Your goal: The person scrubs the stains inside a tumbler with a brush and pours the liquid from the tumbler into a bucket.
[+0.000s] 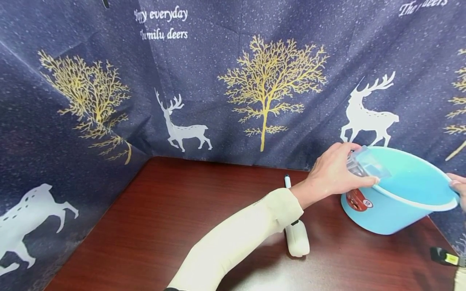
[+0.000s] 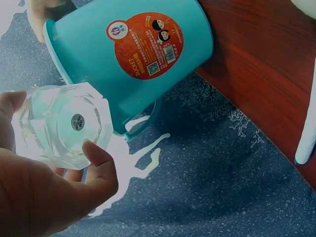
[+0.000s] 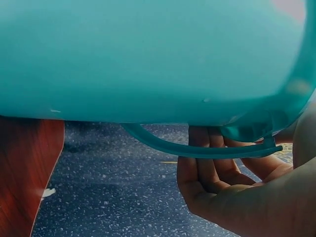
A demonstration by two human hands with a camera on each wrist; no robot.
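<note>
My left hand holds a clear faceted glass over the near left rim of a light blue bucket. In the left wrist view, the glass turns its base, with a small round sticker, towards the camera, and thumb and fingers grip its sides. The bucket leans to the right, a red-orange label on its wall. At the frame's right edge my right hand grips the bucket's far rim. The right wrist view shows its fingers curled beside the bucket's curved handle, against the wall.
A white long-handled thing lies on the dark red wooden table, partly hidden under my left sleeve. Behind the table hangs a dark blue cloth printed with deer and trees.
</note>
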